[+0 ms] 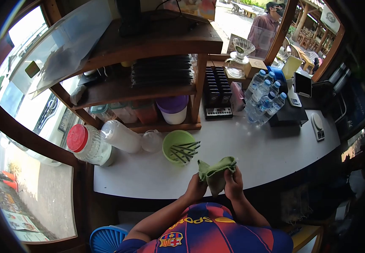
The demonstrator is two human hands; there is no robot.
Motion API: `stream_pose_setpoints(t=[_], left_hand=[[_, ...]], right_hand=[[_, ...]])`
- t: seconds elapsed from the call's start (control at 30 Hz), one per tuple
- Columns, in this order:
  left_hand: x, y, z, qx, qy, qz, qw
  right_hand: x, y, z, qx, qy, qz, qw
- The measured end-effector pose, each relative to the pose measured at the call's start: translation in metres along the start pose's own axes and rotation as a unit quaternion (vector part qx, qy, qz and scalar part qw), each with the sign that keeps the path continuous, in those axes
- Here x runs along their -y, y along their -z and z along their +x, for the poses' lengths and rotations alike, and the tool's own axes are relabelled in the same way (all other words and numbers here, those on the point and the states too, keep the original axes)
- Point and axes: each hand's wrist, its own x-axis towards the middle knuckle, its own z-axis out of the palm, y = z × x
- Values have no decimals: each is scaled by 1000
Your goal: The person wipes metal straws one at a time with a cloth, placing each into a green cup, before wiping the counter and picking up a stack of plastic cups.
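Observation:
A green cloth (218,170) is held up between my two hands, just over the front edge of the white counter. My left hand (196,187) grips its left side, and my right hand (233,184) pinches the right side with the thumb upright. The cloth is bunched and folded, its lower end hanging down between the hands. Whether anything is wrapped inside it cannot be seen. Just beyond my left hand sits a light green bowl (168,143), holding several thin dark-and-green sticks (184,152) that lean over its right rim.
Left of the bowl stand a white plastic jug (121,135) and a red-lidded jar (85,145). A wooden shelf (148,95) rises behind them. Water bottles (264,99), a dripper (241,48) and a small scale (318,126) occupy the right side. A person (263,31) stands outside.

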Motion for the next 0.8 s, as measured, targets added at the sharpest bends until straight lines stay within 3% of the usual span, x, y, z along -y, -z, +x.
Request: stream_pose_setpoints(t=[0.07, 0.1, 0.2, 0.33, 0.37, 0.47, 0.5, 0.63, 0.73, 0.77, 0.8], left_hand=[[8, -6, -4, 3, 19, 22, 1000], [7, -12, -5, -11, 13, 34, 999], [10, -22, -5, -38, -18, 62, 997], [33, -29, -7, -69, -8, 24, 997], [48, -32, -9, -81, -11, 6, 997], [35, -35, -14, -97, -71, 59, 991], [32, -39, -17, -120, -67, -18, 990], [41, -30, -12, -117, -75, 95, 986], [25, -34, -16, -333, -68, 3, 941], [36, -35, -29, -362, -97, -39, 926], [28, -35, -36, -342, -160, 42, 925]], right_hand=[[11, 0, 2, -53, -7, 173, 983], [16, -2, 2, -44, 6, 187, 981], [-3, 7, -4, 41, -20, -57, 997], [10, 15, -7, 18, -3, 54, 998], [17, 16, -7, 44, 43, 61, 996], [-2, 16, -11, 94, 76, -97, 988], [-8, 17, -8, 134, 79, -145, 977], [-9, 20, 4, 164, 182, -141, 959], [-46, 31, 14, 218, 99, -159, 958], [-53, 31, 17, 234, 84, -152, 957], [-61, 32, 20, 248, 42, -117, 961]])
